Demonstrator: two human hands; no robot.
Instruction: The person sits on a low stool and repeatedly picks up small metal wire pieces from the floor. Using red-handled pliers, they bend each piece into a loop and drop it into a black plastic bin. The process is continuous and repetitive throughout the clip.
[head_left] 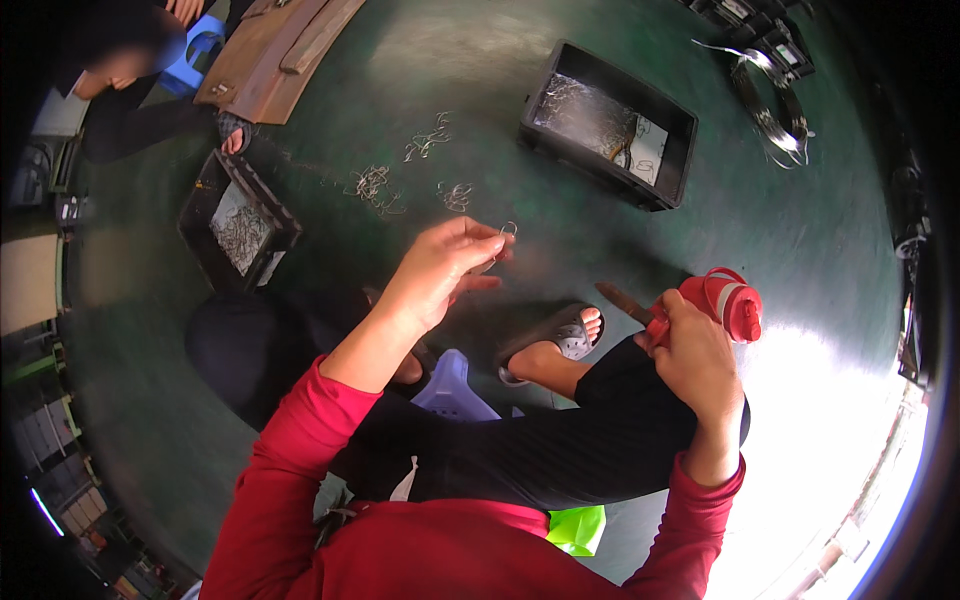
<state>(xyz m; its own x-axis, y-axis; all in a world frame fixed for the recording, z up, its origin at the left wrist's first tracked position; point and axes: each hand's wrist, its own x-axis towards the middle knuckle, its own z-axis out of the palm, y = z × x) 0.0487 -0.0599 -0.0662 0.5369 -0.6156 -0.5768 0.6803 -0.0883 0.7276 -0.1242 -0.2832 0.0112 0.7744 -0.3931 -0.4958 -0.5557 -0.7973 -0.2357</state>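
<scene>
Head view, left hand [447, 262]: raised above the floor, thumb and index finger pinching a wire hook [510, 229]; the remaining fingers are partly spread.
Wire hook: a thin, curved metal piece, its loop projecting beyond the fingertips.
Right hand [697, 358]: closed around the handle of a red-handled tool [625, 302], near the right knee; the narrow brownish end points up and to the left.
Red bottle [738, 305]: just beyond the right hand, with a looped strap at its top.
Floor [480, 130]: dark green, bearing three loose piles of wire pieces, a larger one [371, 188] and two smaller ones [427, 138] [455, 196], beyond the left hand.
Right crate [590, 165]: black, holding many wire pieces and a pale sheet.
Left crate [268, 197]: black, also containing wire pieces; a co-worker's hand [235, 138] is beside its far edge.
Upper left: folded cardboard [290, 55] next to a blue stool [197, 55].
Upper right: a coil of wire [775, 110].
Below the hands: a sandal [575, 335] on one foot and a violet-blue stool [453, 390].
</scene>
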